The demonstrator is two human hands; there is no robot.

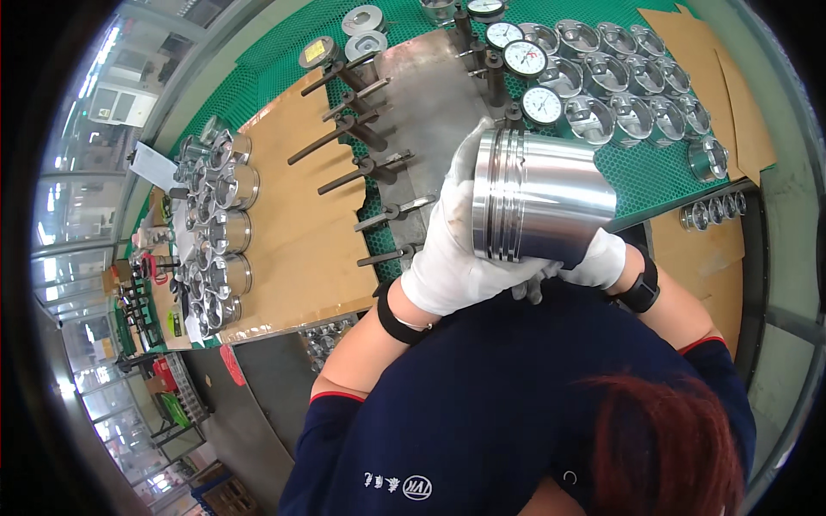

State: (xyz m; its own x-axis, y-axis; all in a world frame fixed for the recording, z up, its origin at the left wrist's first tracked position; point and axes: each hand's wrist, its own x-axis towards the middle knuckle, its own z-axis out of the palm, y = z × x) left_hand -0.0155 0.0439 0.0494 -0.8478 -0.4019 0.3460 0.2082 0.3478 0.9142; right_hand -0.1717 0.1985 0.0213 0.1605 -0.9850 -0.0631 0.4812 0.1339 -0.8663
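One piston (555, 193), grooved end within curled left fingers (464, 162) (right hand (600, 261) beneath, grip unclear)

White lettering (380, 482) and a round emblem (417, 488) appear upside down on the navy shirt (482, 387). The dial gauges (525, 58) carry markings too small to read; a yellow label (316, 50) on a round metal piece (330, 58) is likewise illegible.

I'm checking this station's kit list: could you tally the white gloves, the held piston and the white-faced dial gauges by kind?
White gloves: 2
Held piston: 1
White-faced dial gauges: 4, the farthest partly cut off by the picture's edge
Total: 7
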